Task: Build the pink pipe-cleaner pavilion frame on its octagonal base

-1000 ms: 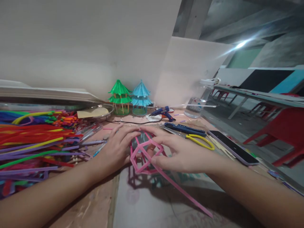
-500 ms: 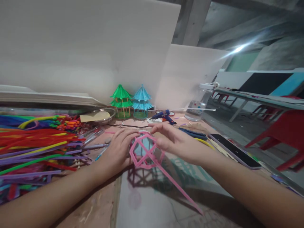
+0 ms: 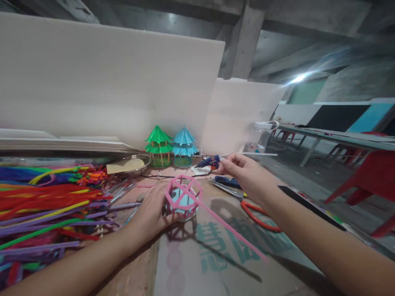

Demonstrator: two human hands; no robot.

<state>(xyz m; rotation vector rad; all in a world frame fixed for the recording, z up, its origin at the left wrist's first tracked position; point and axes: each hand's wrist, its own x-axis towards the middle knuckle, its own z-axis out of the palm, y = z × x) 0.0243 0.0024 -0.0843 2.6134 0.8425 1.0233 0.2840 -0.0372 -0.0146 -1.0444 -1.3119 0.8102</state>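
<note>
My left hand (image 3: 152, 209) is closed round the left side of a small pink pipe-cleaner frame (image 3: 184, 190), with pale blue walls showing inside it. From its top a long pink pipe cleaner (image 3: 233, 231) runs down to the right over the cardboard (image 3: 185, 267). Farther back, my right hand (image 3: 239, 167) is closed on the rear of a dark blue glue gun (image 3: 207, 162); its fingers hide the handle, and a white glue stick (image 3: 261, 154) sticks out behind. Scissors with orange handles (image 3: 256, 216) lie below my right hand.
Green (image 3: 158, 146) and blue (image 3: 184, 146) pavilion models stand at the back. Coloured pipe cleaners (image 3: 46, 201) pile up on the left, beside a metal dish (image 3: 143, 162). A clear bottle (image 3: 261, 137) and a phone (image 3: 308, 205) are on the right.
My right hand has left the pink frame and moved to the glue gun, closing on it. The scissors now show. My left hand stays on the frame, and the head view has tilted up.
</note>
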